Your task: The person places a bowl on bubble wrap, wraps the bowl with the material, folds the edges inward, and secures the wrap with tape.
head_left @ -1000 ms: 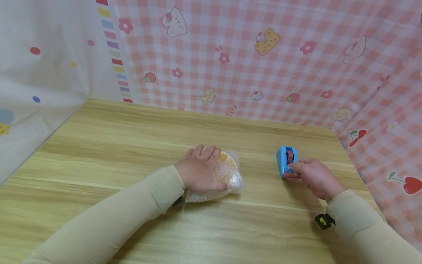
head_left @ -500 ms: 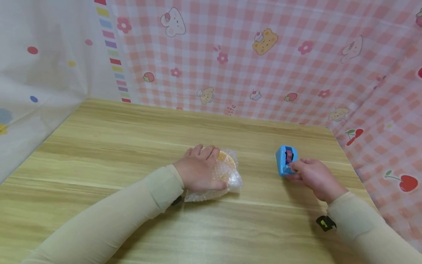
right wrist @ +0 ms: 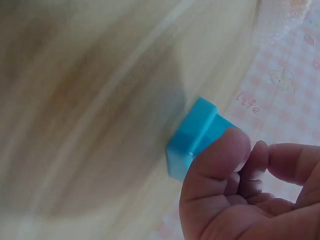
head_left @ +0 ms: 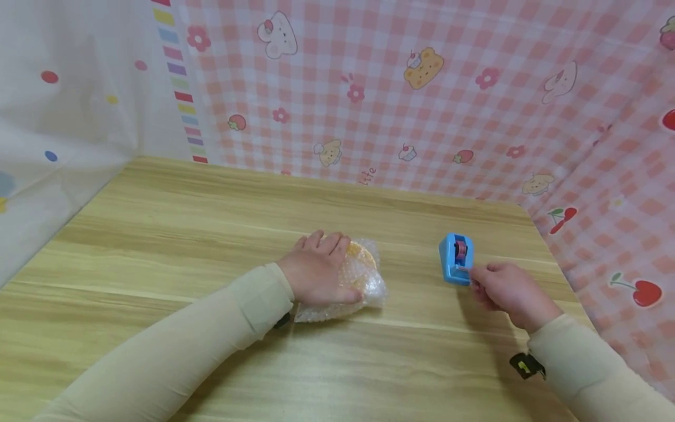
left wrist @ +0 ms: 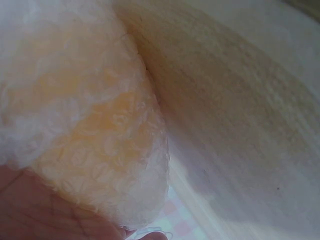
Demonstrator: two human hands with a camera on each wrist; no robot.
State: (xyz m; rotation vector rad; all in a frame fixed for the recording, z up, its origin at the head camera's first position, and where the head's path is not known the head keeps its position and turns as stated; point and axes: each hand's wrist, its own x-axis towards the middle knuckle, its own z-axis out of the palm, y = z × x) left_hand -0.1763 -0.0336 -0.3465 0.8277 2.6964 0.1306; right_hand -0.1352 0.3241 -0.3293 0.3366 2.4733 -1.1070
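My left hand rests flat on a bubble-wrapped bundle, fingers straight and thumb out along its near side. A yellow, rounded object shows through the clear wrap; the left wrist view shows the bubble wrap close up, with the palm below it. To the right, a blue tape dispenser with a small pink tape roll stands on the table. At its front end my right hand pinches the tape's end between thumb and forefinger. In the right wrist view, the thumb overlaps the blue dispenser.
The wood-grain table lies under everything. A pink checked cloth hangs behind and along the right side, a white dotted cloth on the left. A black wrist device sits below the right sleeve.
My right hand has drawn back slightly from the dispenser toward the near right, its fingers leaving the dispenser's side. My left hand and the bundle stay in place.
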